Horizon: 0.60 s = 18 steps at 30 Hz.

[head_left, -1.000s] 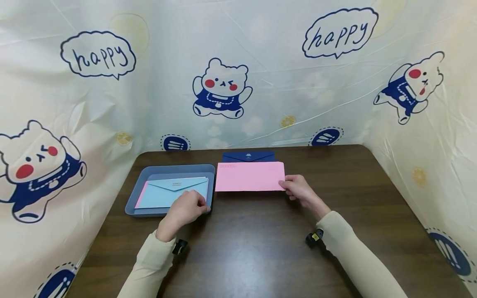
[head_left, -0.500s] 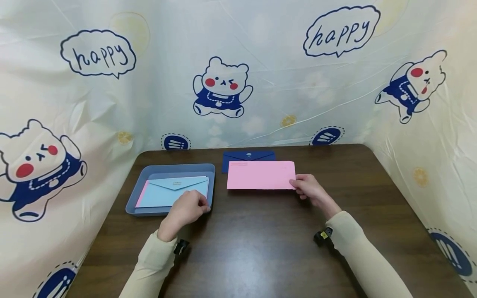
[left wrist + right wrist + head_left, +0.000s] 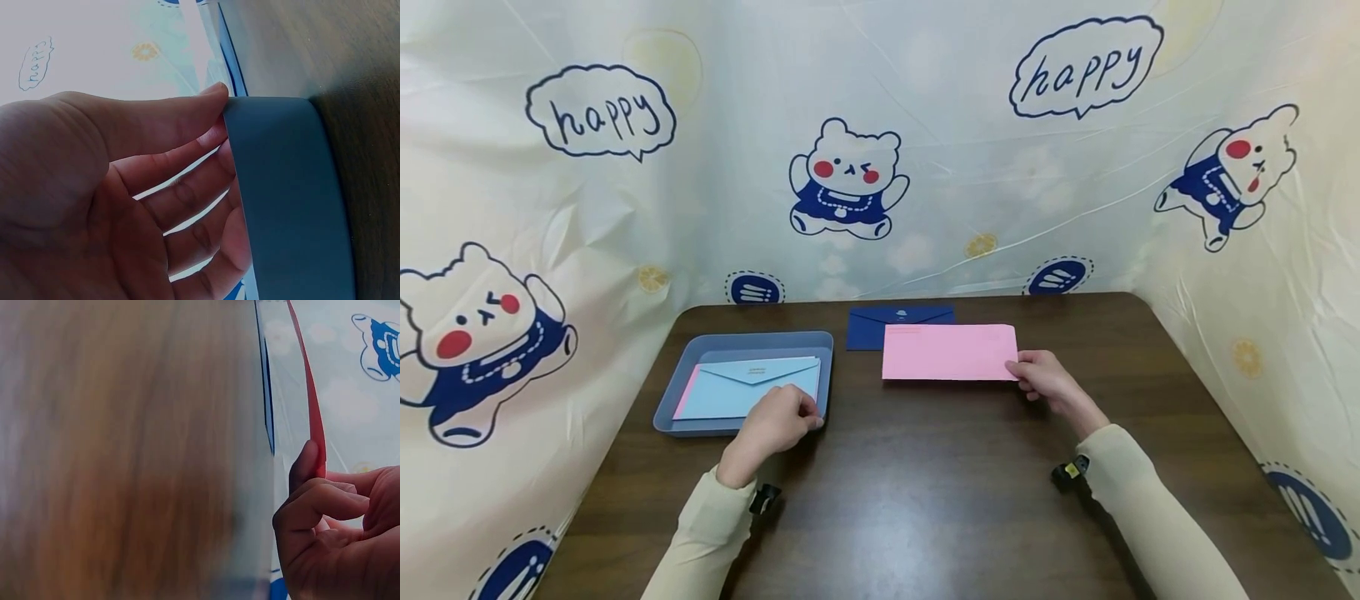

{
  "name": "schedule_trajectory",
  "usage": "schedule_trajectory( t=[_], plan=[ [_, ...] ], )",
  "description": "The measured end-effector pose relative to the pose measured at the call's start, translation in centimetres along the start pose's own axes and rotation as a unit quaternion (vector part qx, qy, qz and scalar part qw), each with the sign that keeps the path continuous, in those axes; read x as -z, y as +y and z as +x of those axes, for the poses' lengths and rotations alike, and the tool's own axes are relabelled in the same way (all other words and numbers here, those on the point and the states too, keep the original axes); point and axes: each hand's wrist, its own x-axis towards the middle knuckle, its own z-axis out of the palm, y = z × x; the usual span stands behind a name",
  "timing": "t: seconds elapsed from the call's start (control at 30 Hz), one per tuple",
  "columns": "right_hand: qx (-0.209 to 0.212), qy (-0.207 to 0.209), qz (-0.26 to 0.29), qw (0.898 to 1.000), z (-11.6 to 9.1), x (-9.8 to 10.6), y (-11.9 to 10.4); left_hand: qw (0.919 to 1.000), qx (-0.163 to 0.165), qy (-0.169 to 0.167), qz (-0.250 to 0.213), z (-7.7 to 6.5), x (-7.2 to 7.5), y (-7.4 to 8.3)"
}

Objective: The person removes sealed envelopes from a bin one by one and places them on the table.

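A pink envelope [image 3: 950,352] is pinched at its right edge by my right hand [image 3: 1051,382], and it covers part of a blue envelope [image 3: 866,330] in the head view. In the right wrist view the pink envelope [image 3: 315,412] appears edge-on between thumb and fingers, off the table. My left hand [image 3: 778,418] grips the near right corner of a blue-grey tray [image 3: 672,392]. The left wrist view shows its thumb on the tray's rim [image 3: 287,187], with the fingers inside. A light blue envelope [image 3: 726,396] lies in the tray on top of a pink one, partly behind the left hand.
The brown wooden table [image 3: 925,500] carries the tray at its left and the blue envelope at its back edge. A printed curtain [image 3: 955,150] with bears surrounds the table at the back and sides.
My right hand has moved to the right with the pink envelope, uncovering more of the blue envelope behind it. The left hand and the tray stay where they were.
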Motion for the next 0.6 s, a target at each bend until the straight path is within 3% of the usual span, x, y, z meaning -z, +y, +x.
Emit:
schedule_trajectory(
  t=[0.6],
  plan=[
    [-0.024, 0.004, -0.029, 0.999, 0.0, 3.0, 1.3, 1.0000, 0.007, 0.000, -0.003, 0.0, -0.2, -0.1]
  ],
)
